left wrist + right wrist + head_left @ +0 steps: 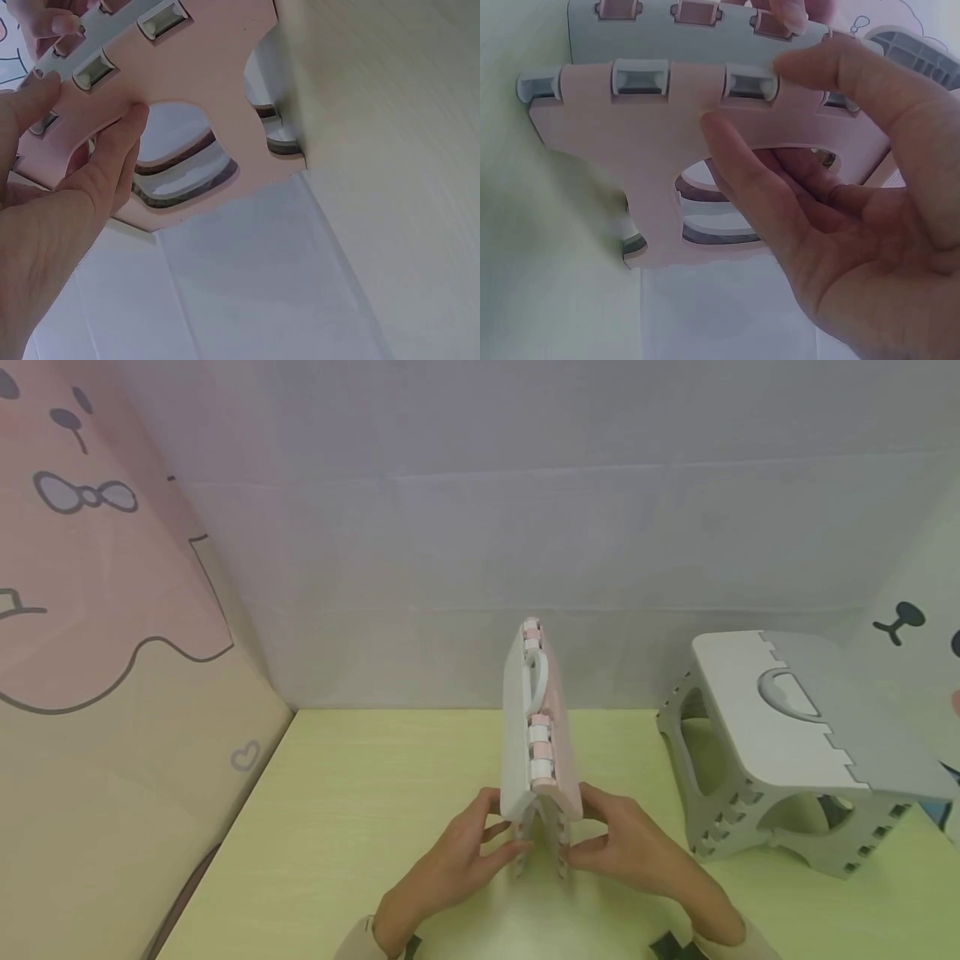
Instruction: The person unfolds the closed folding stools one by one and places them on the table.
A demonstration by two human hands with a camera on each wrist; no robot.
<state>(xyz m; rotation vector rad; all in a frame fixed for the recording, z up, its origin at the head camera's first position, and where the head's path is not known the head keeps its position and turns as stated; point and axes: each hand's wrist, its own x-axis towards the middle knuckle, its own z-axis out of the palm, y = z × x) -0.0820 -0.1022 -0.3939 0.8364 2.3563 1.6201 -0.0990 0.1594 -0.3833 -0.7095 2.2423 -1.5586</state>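
A pink and white folding step stool point(564, 727) stands partly folded on the table, its two top halves tilted up into a narrow peak. Its white loop handle point(542, 681) sticks up along the hinge line. On the stool's left side, my left hand point(468, 852) grips a leg panel, thumb toward the near edge. My right hand point(630, 843) holds the opposite panel. In the right wrist view, fingers lie on the pink leg panel point(637, 142) and reach through its cutout. The left wrist view shows fingers against another pink panel point(202, 67) with hinge slots.
To the right stands an unfolded white and grey folding stool point(750, 710), close to my right forearm. The yellow-green table point(360, 777) meets a pale sheet point(450, 552) at the back. A patterned pink and cream cloth point(112, 610) hangs at the left.
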